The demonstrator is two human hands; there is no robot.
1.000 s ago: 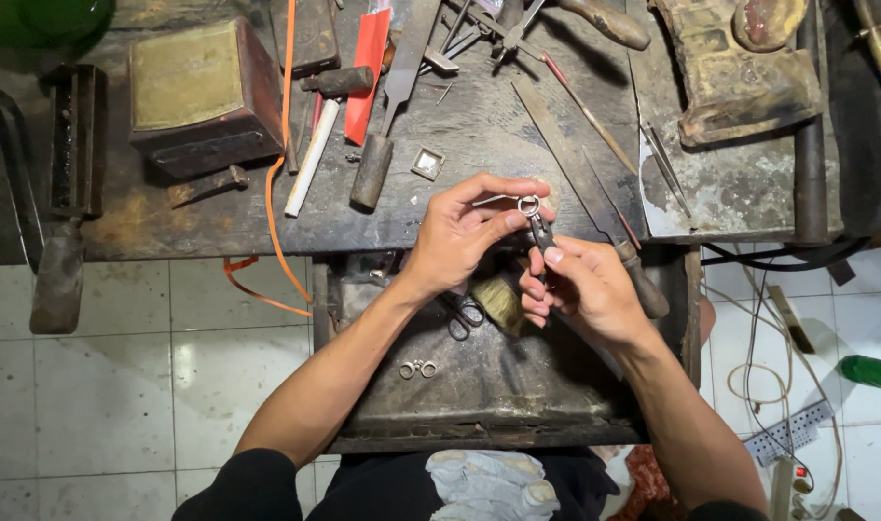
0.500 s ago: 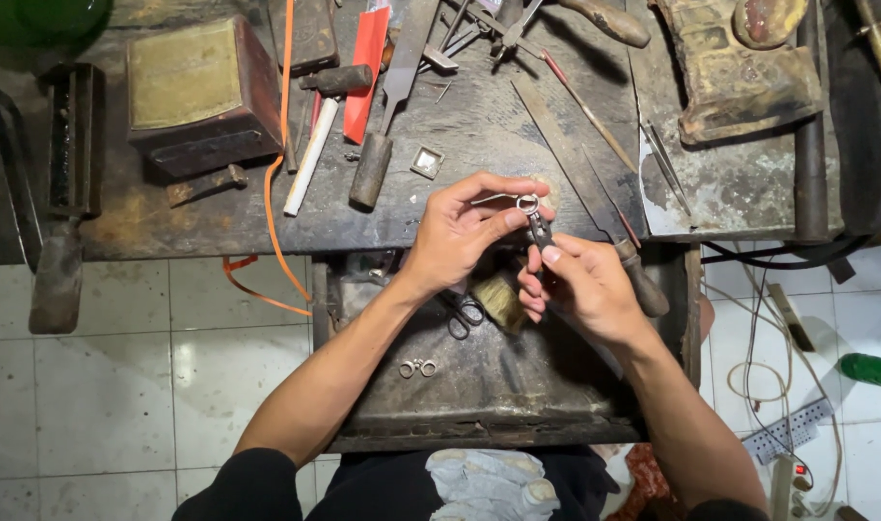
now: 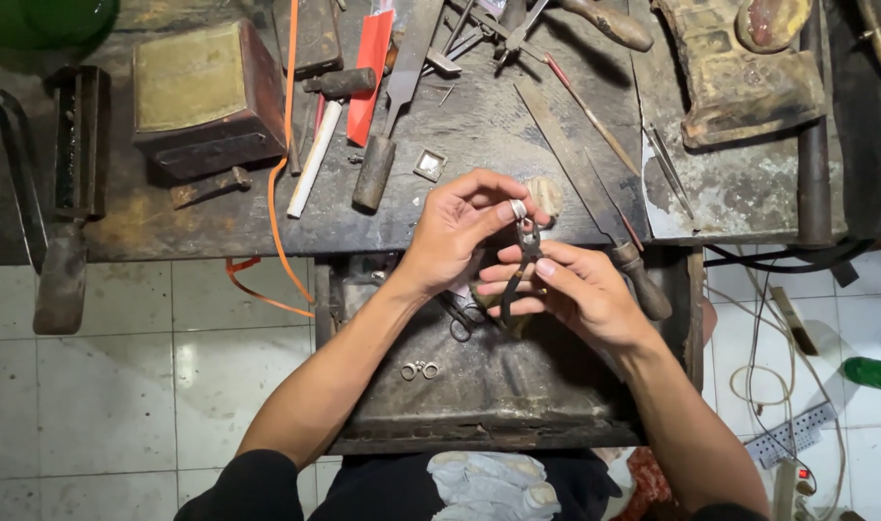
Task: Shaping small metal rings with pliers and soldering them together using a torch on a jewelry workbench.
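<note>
person seated at a dark, scarred wooden worktop [image 3: 479, 207], a metal catch tray [image 3: 518, 405] pulled out below it. left hand [image 3: 460, 227] is pinched together, fingertips clamped on a small silver ring [image 3: 519, 209] held just above the worktop's front edge. right hand [image 3: 576, 289] is closed around the handles of small dark pliers [image 3: 523, 265], whose tip meets the ring.

progress, as a judgement: the ring looks formed and closed, and the pliers are working at its band, so shaping or adjusting seems midway. two small silver rings [image 3: 419, 370] lie loose in the tray, apart from both hands. whether they are finished i cannot tell.

nearby on the worktop: a white-handled hammer [image 3: 320, 135], a long flat file with wooden handle [image 3: 595, 207], a small square metal frame [image 3: 429, 165], a brown metal box [image 3: 204, 96].

hard to read: the plier tip is tiny, its grip on the ring unclear. fingers hide most of the band. tools at the top edge are cut off.
</note>
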